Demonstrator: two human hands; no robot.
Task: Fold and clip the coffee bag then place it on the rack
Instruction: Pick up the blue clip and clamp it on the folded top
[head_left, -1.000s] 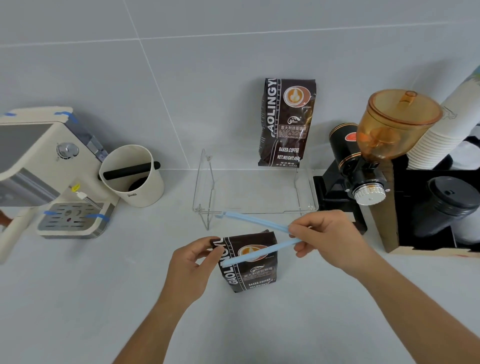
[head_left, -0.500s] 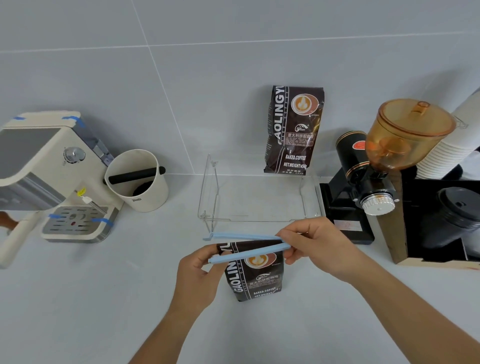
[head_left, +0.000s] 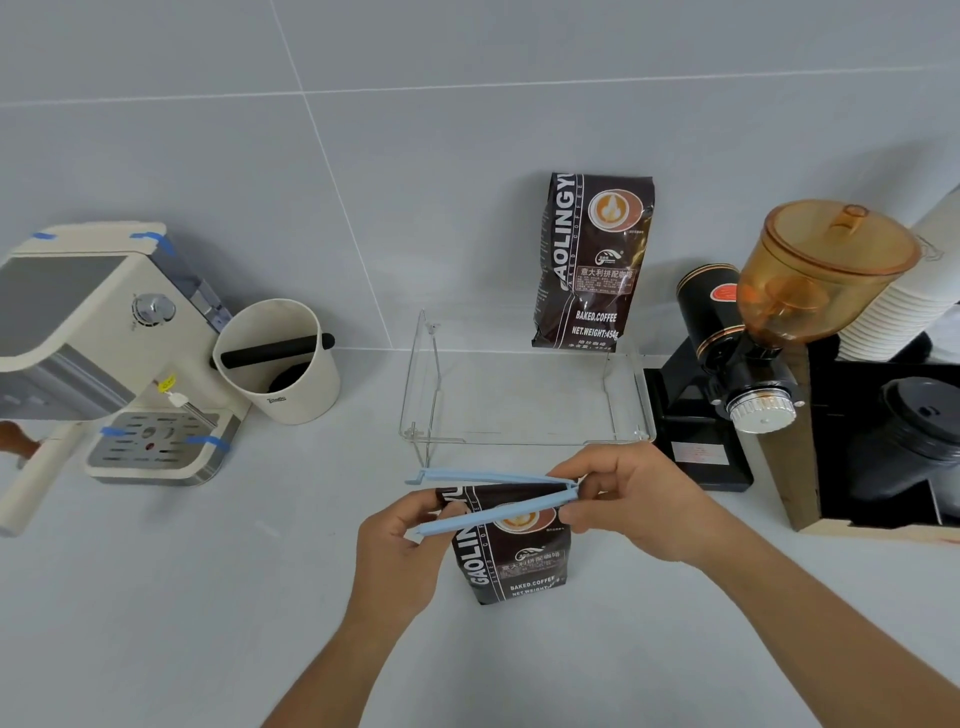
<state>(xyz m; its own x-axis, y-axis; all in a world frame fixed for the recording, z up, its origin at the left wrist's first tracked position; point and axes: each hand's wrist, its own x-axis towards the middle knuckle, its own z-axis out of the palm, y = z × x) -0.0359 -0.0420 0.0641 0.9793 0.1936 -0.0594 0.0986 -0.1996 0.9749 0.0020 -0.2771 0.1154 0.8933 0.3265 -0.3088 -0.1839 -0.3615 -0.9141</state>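
1. Coffee bag (head_left: 511, 551) stands upright on the grey bench (head_left: 208, 597) in front of me, its folded top caught between the two spread arms of a pale blue clip (head_left: 496, 501) that is not yet snapped closed.
2. My left hand (head_left: 400, 551) is closed on the bag's upper left corner, beside the clip's free ends; my right hand (head_left: 631, 501) pinches the clip at its hinged end, fingers curled, wrist angled in from the right.
3. I judge the bag soft and crinkly, fairly light, and likely to spring open at the fold, so the best hold is along the folded top edge, with the clip pressed shut across its full width.
4. Clear rack (head_left: 524, 402) waits just behind the bag; a second coffee bag (head_left: 595, 260) leans against the wall beyond it.
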